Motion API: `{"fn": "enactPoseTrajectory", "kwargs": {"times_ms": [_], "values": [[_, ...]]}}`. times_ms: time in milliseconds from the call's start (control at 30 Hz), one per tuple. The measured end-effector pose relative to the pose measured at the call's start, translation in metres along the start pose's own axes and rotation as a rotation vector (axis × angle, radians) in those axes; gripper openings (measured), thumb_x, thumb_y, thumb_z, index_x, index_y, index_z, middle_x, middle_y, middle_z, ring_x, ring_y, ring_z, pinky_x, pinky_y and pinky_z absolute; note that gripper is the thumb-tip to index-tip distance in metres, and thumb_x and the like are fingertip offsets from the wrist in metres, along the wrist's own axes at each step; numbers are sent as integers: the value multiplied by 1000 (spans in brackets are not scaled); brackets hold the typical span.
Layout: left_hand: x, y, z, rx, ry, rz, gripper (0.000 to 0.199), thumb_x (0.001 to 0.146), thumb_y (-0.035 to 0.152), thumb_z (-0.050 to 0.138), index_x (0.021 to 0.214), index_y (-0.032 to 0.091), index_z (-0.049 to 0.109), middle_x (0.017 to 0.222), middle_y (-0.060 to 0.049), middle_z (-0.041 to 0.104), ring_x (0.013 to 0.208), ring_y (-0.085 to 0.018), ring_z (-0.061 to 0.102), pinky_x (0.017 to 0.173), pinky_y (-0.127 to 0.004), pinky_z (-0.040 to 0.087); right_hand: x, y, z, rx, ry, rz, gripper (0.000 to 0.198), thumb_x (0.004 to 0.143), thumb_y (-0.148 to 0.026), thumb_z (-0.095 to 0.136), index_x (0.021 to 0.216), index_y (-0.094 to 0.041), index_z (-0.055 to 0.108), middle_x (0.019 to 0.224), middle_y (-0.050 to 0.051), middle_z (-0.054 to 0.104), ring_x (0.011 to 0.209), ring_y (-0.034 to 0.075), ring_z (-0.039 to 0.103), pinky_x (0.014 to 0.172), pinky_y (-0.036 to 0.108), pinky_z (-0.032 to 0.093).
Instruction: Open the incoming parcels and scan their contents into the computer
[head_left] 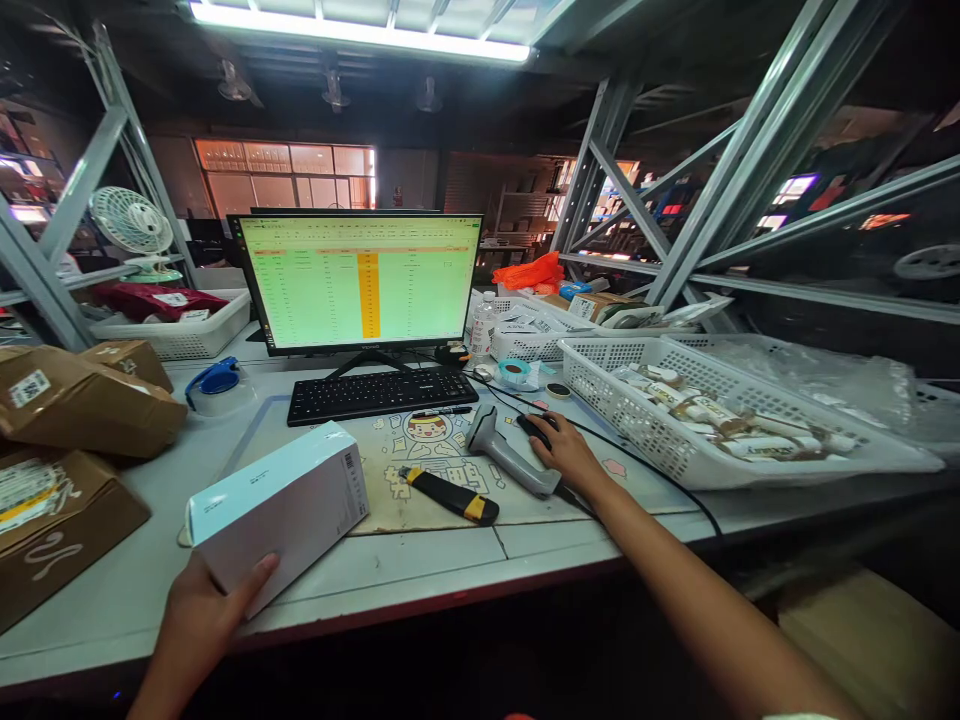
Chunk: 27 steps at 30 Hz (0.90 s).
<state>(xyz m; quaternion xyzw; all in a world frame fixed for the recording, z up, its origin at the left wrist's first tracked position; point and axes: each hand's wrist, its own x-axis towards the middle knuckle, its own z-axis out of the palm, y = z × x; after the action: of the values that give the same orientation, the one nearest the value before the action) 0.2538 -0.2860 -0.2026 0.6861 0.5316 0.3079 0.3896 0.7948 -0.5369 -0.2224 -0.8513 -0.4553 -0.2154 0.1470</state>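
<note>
My left hand [206, 610] grips the near end of a white box [289, 510], thumb on its front face. The box is tilted over the front left of the desk. My right hand [566, 450] rests over a black computer mouse [536, 428], fingers closed about it. Just left of the mouse lies a grey barcode scanner [510, 455]. A black and yellow utility knife [450, 495] lies on the printed desk mat [592, 500], between the box and the scanner. Behind them are a black keyboard [382, 393] and a lit monitor [364, 285] with a spreadsheet.
Brown cartons [60, 540] are stacked at the left, near a blue tape dispenser [217, 380]. At the right a white plastic basket [637, 430] holds several white packages. Rolls of tape [516, 372] and a plastic bottle [482, 328] stand beside the monitor. Metal uprights [720, 170] frame the desk.
</note>
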Motion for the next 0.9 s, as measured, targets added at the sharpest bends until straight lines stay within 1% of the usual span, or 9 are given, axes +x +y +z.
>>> {"fn": "enactPoseTrajectory", "kwargs": {"times_ms": [100, 267, 467, 567, 700, 900], "values": [[1, -2, 0, 7, -9, -2, 84, 51, 80, 72, 104, 15, 67, 104, -19, 77, 98, -42, 71, 87, -52, 58, 0, 0, 1, -13, 3, -3, 50, 100, -39, 44, 144, -22, 60, 139, 18, 53, 125, 34, 58, 104, 49, 51], [2, -2, 1, 13, -11, 3, 86, 49, 81, 71, 103, 15, 66, 106, -20, 76, 101, -43, 70, 90, -54, 57, 0, 0, 0, -4, -15, 14, 51, 101, -40, 43, 146, -22, 59, 142, 18, 51, 125, 35, 58, 106, 50, 50], [4, -9, 1, 12, -11, 10, 87, 52, 82, 72, 108, 15, 66, 107, -20, 77, 100, -43, 71, 86, -54, 58, 1, 0, -2, 0, -36, 8, 52, 100, -40, 43, 146, -22, 59, 142, 18, 51, 127, 36, 56, 105, 51, 50], [5, -11, 2, 0, -17, 25, 86, 53, 82, 72, 108, 16, 66, 109, -19, 76, 103, -43, 70, 89, -54, 57, 1, 0, -2, 9, -43, 11, 52, 100, -41, 42, 146, -22, 58, 143, 19, 50, 128, 36, 55, 105, 52, 50], [6, -13, 3, -9, -20, -1, 88, 52, 82, 73, 109, 16, 66, 109, -19, 76, 103, -43, 70, 90, -55, 56, 0, 0, -2, 15, -27, 7, 52, 100, -41, 41, 147, -23, 57, 142, 18, 50, 126, 35, 57, 105, 51, 50], [8, -19, 3, 1, -4, 23, 87, 53, 82, 74, 109, 16, 67, 109, -19, 76, 102, -43, 70, 89, -54, 56, 0, 2, 1, 5, -7, -3, 51, 99, -39, 44, 145, -23, 59, 140, 17, 52, 124, 34, 57, 104, 51, 50]]}}
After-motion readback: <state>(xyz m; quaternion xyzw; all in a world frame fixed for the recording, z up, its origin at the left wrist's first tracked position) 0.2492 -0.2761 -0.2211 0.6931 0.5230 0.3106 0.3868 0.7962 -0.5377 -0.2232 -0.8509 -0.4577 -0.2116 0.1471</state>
